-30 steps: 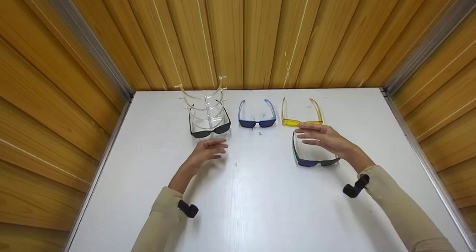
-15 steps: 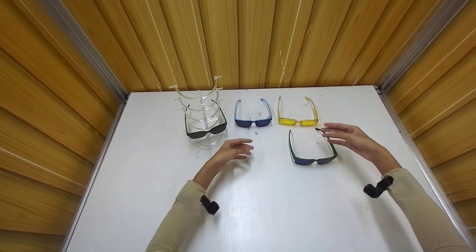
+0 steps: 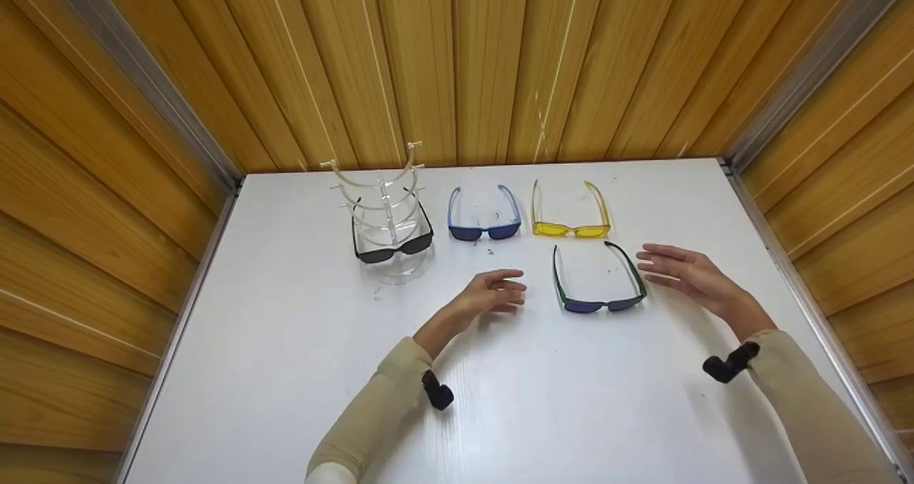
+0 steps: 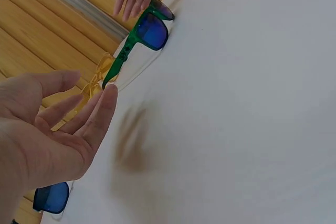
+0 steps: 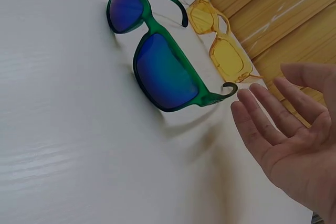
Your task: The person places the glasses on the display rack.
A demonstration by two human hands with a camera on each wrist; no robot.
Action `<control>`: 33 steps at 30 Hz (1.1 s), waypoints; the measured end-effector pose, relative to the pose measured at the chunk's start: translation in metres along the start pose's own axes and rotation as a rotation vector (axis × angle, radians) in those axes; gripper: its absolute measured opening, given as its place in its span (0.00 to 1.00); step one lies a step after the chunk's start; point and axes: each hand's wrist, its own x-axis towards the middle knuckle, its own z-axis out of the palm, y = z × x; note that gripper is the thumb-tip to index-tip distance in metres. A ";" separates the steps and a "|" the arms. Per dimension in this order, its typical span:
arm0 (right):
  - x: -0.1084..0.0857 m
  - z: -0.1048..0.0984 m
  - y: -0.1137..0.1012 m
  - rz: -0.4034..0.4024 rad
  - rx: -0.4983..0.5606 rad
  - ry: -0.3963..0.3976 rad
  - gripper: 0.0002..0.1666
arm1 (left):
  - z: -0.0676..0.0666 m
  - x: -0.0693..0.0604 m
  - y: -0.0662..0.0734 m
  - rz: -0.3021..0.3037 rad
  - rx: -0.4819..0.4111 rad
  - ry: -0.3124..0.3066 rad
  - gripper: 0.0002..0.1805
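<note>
Green-framed sunglasses (image 3: 603, 305) with blue-violet lenses lie on the white table, temples pointing to the back. My left hand (image 3: 480, 300) hovers to their left, fingers relaxed and holding nothing. Close by their right temple is my right hand (image 3: 689, 278), empty, its fingers loosely extended. In the right wrist view the fingers of the right hand (image 5: 294, 135) stand apart beside the tip of the green sunglasses (image 5: 168, 77). The left wrist view has the left hand (image 4: 58, 129) in front of the green sunglasses (image 4: 134, 38), with a shadow on the table under it.
Behind lie blue-framed sunglasses (image 3: 485, 233) and yellow glasses (image 3: 571, 231). At the left, a clear display stand (image 3: 389, 216) with several curved arms bears black sunglasses (image 3: 395, 250) low down. Wood-patterned walls (image 3: 457, 63) border the white table (image 3: 285, 370).
My left hand has moved right, from in front of the stand toward the green sunglasses. My right hand has moved right, from above those sunglasses to beside them.
</note>
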 end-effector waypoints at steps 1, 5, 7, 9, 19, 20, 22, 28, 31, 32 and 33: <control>0.000 -0.001 0.002 -0.004 0.010 -0.002 0.18 | 0.003 0.002 -0.001 -0.005 0.003 0.003 0.30; -0.003 -0.004 0.009 0.016 0.030 0.010 0.25 | 0.015 0.011 -0.003 -0.020 0.000 0.024 0.30; -0.003 -0.005 0.011 0.037 0.030 0.018 0.32 | 0.022 0.016 -0.003 -0.022 -0.010 0.028 0.31; -0.004 -0.005 0.013 0.060 0.027 0.024 0.38 | 0.028 0.021 -0.003 -0.020 -0.021 0.026 0.31; -0.004 -0.001 0.023 0.097 0.027 -0.005 0.41 | 0.047 0.032 -0.007 -0.044 -0.093 0.023 0.36; -0.004 -0.001 0.023 0.098 0.043 -0.011 0.41 | 0.049 0.033 -0.007 -0.046 -0.101 0.023 0.36; -0.004 0.000 0.024 0.099 0.081 -0.023 0.41 | 0.051 0.033 -0.007 -0.050 -0.111 0.019 0.36; -0.005 0.002 0.024 0.109 0.111 -0.052 0.42 | 0.056 0.035 -0.008 -0.040 -0.118 -0.004 0.36; -0.006 0.003 0.025 0.113 0.080 -0.049 0.43 | 0.058 0.036 -0.010 -0.029 -0.122 -0.012 0.36; -0.006 0.003 0.025 0.114 0.070 -0.048 0.43 | 0.059 0.036 -0.010 -0.026 -0.127 -0.014 0.36; -0.007 0.004 0.025 0.114 0.062 -0.050 0.43 | 0.060 0.037 -0.011 -0.022 -0.132 -0.015 0.36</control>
